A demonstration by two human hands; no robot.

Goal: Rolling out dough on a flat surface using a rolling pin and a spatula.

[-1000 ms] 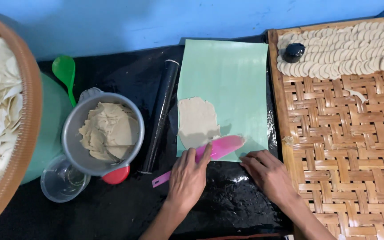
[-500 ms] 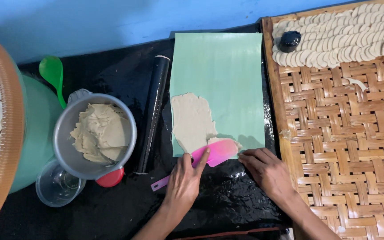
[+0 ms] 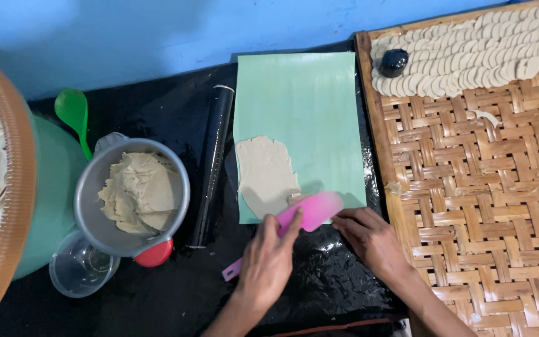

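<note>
1. The left hand (image 3: 268,262) grips a pink plastic spatula (image 3: 307,215), its blade on the flat beige dough (image 3: 266,175).
2. The dough lies on a green rectangular sheet (image 3: 307,106).
3. The right hand (image 3: 369,237), released, presses the sheet's near corner.

A sheet (image 3: 307,106) lies at the frame's centre, with a patch of dough (image 3: 266,175) on its lower left part. Just left of the sheet lies a roller (image 3: 212,168), and left of that a pot (image 3: 88,206) with dough in it. A woven tray (image 3: 488,206) fills the right side, with rows of discs (image 3: 469,56) in its upper part. At lower centre, 2 hands (image 3: 268,262) (image 3: 369,240) rest by the sheet's lower edge, and a spatula (image 3: 310,212) lies across it.
</note>
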